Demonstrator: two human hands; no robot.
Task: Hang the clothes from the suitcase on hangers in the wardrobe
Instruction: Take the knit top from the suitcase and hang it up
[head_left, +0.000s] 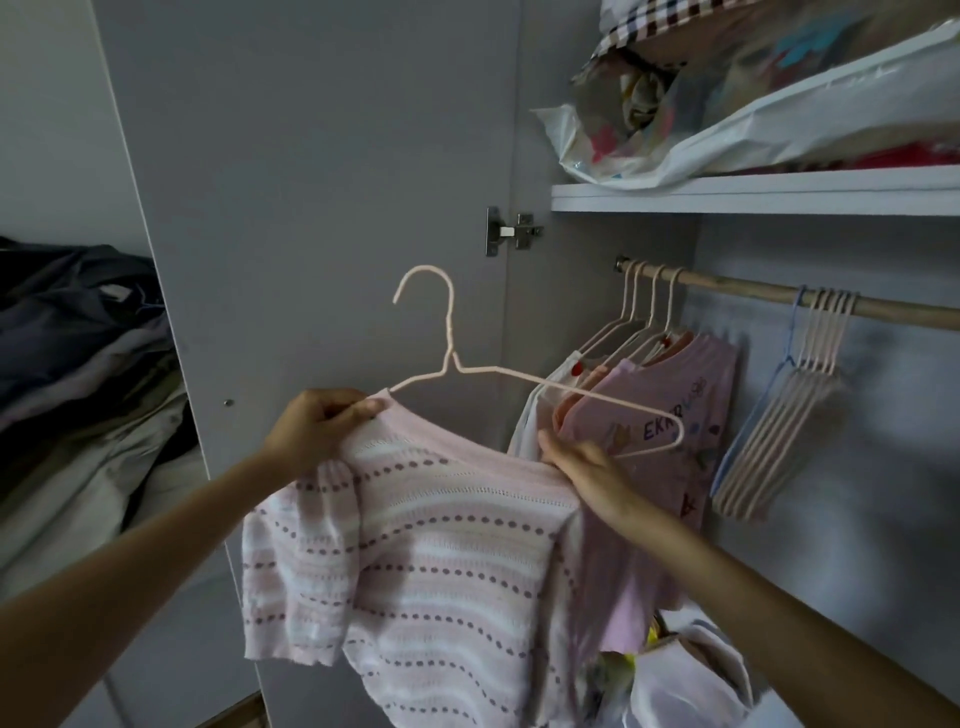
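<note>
Head view: two hands (317, 426) fit one sweater (415, 545) onto one hanger (519, 376)

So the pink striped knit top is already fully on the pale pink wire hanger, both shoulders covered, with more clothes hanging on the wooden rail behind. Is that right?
Not quite. In the head view only the left shoulder of the pale pink wire hanger is inside the pink striped knit top; the hanger's right end sticks out bare. The left hand grips the top's collar, the right hand its other side. Clothes do hang on the wooden rail.
</note>
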